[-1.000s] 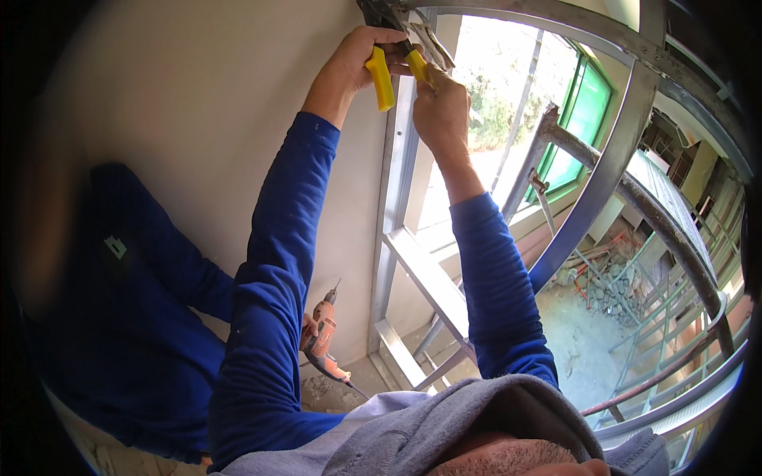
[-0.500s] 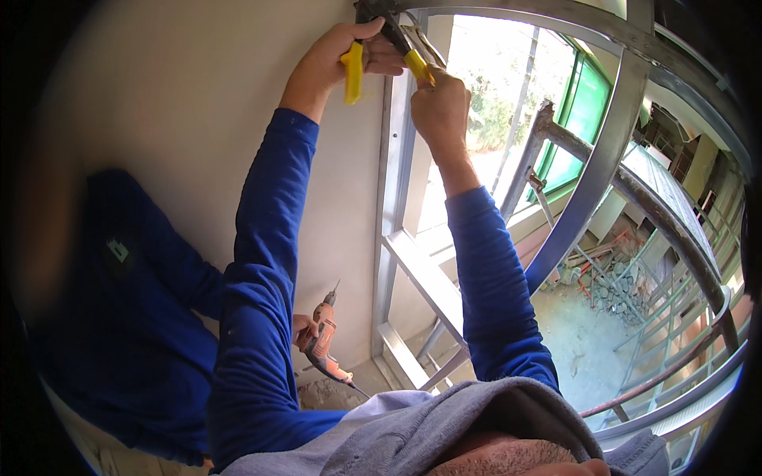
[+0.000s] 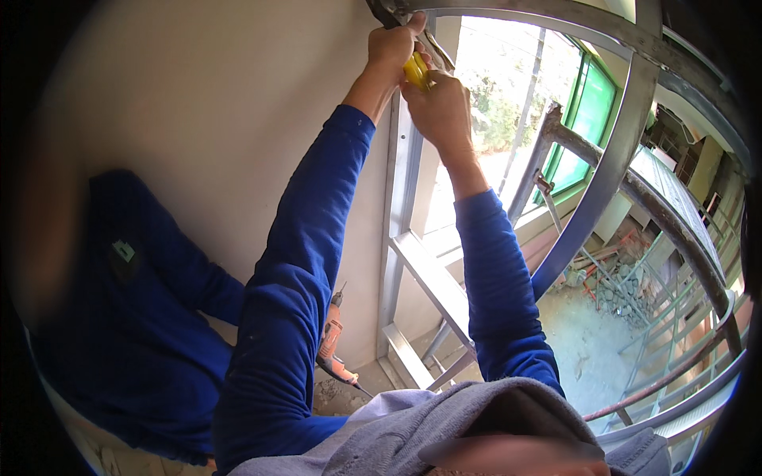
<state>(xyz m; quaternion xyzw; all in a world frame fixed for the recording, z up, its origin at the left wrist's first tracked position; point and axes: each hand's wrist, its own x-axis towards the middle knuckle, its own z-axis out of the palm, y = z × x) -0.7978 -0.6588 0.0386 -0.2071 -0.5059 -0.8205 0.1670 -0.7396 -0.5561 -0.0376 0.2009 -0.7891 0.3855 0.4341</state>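
Observation:
High up at the top of the metal frame, both my hands are closed on a black plier-type hand tool with yellow grips (image 3: 417, 71). My left hand (image 3: 391, 47) wraps round it from the left, thumb pointing up. Just below and to the right, my right hand (image 3: 441, 109) grips the lower end of a yellow handle. The handles are pressed close together. The tool's dark head reaches up to the top edge of the view, by the corner of the metal stud (image 3: 401, 151); what its jaws touch is out of sight.
At my left stands a co-worker in a blue top (image 3: 151, 309), by an orange power drill (image 3: 332, 333) partly hidden behind my left arm. A pale wall (image 3: 238, 119) lies behind. Metal rails (image 3: 603, 182), a green-framed window (image 3: 587, 119) and rubble (image 3: 623, 285) are on the right.
My left hand has moved right and closed round the tool; its handles, apart before, are now together. My left forearm has swung right and covers more of the drill.

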